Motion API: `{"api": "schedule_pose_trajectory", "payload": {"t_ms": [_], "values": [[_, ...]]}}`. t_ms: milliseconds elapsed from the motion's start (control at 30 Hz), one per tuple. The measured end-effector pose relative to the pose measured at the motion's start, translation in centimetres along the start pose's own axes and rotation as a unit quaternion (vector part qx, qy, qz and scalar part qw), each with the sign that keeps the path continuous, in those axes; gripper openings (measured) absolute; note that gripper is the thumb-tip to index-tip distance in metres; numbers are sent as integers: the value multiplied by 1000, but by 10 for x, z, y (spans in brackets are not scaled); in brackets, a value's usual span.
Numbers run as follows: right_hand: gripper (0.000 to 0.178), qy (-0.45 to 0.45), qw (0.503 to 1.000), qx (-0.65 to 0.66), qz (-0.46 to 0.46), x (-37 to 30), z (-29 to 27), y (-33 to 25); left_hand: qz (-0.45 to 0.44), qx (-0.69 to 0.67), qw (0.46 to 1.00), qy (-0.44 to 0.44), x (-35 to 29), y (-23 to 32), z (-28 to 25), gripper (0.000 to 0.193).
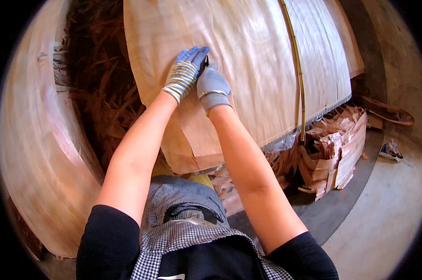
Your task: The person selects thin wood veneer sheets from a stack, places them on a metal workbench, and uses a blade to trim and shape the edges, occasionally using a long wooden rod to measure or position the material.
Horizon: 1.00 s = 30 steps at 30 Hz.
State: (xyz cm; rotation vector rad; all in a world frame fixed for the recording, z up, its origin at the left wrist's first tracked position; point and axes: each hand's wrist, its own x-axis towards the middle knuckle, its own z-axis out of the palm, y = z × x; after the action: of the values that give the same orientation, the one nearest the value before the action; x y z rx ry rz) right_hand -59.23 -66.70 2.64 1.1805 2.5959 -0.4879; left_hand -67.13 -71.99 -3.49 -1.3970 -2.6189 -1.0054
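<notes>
Large thin sheets of pale wood veneer lie stacked in front of me. My left hand, in a striped glove with blue fingers, rests on the top sheet with its fingers stretched out flat. Close beside it, my right hand in a grey glove is closed around a small dark tool. Only the tip of this tool shows by the left fingertips, so its exact kind is hidden. A torn-edged layer of veneer lies under my wrists.
A thin bamboo-like stick lies across the stack on the right. Below it stands a bundle of veneer scraps. Another veneer stack is on the left, with loose scraps in the dark gap. A small item lies on the floor.
</notes>
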Motion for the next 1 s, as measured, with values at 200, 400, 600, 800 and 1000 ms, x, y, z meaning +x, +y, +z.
{"api": "schedule_pose_trajectory", "payload": {"t_ms": [200, 400, 600, 800, 1000], "values": [[21, -89, 993, -83, -5, -99, 36, 34, 46, 93, 994, -34, -7, -19, -1, 44], [20, -181, 977, -104, -29, -259, 63, 138, 52, 101, 992, -58, -7, -7, -9, 61], [23, -76, 983, -126, -107, -231, 20, 170, 35, 92, 994, -56, -13, -11, -11, 63], [16, 39, 969, -108, -218, -10, -11, 71, 20, 13, 991, -131, -1, 1, -26, 92], [16, 27, 981, -110, -155, -36, 9, 92, 21, 24, 993, -118, -6, -6, -24, 91]]}}
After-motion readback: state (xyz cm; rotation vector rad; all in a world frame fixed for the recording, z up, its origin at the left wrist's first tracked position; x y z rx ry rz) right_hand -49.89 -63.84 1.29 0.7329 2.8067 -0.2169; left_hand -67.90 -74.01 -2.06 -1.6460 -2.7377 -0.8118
